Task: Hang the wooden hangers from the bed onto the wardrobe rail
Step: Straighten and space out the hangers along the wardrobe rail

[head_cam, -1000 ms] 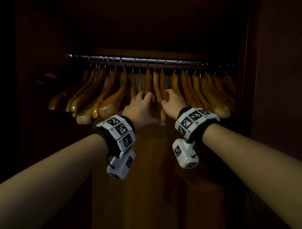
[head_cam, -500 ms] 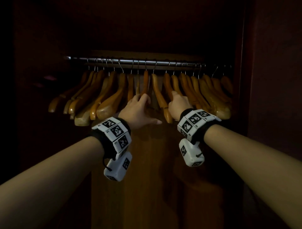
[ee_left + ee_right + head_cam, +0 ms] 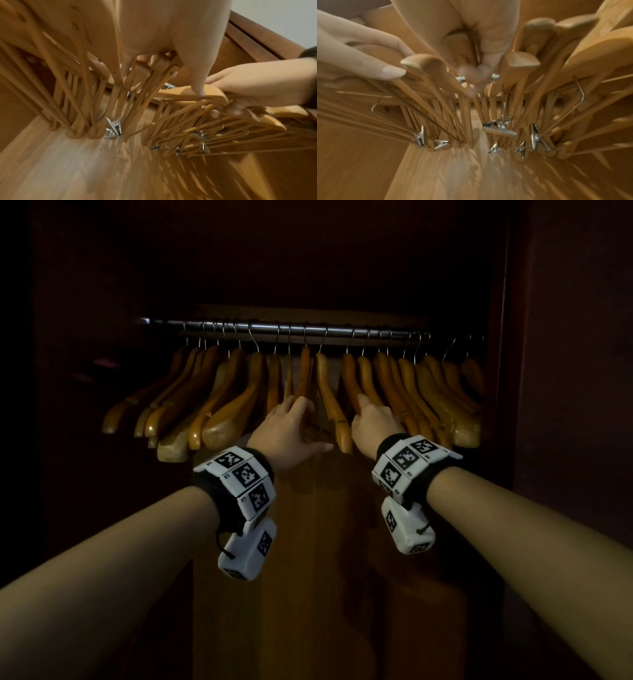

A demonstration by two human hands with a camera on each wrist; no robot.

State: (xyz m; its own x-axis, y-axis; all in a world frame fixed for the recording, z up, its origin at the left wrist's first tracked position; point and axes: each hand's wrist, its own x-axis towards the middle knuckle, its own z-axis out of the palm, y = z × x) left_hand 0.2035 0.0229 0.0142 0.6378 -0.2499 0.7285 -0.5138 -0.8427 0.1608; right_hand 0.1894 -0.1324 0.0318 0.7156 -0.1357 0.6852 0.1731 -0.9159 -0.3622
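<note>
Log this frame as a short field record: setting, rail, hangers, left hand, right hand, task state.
setting: dark wooden wardrobe
rail: metal rail, horizontal
hangers: wooden hangers hooked along the rail, some with metal clips
left hand: left hand among the middle hangers, fingers touching them
right hand: right hand grips a hanger end
task state: many hangers on the rail; bed out of view

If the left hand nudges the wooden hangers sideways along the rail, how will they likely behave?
The wooden hangers look rigid, so they should keep their shape. Each hangs from one thin wire hook on the smooth metal rail, so they will probably slide and swing. Packed closely around the left hand, they may knock together, and their metal clips could snag.
</note>
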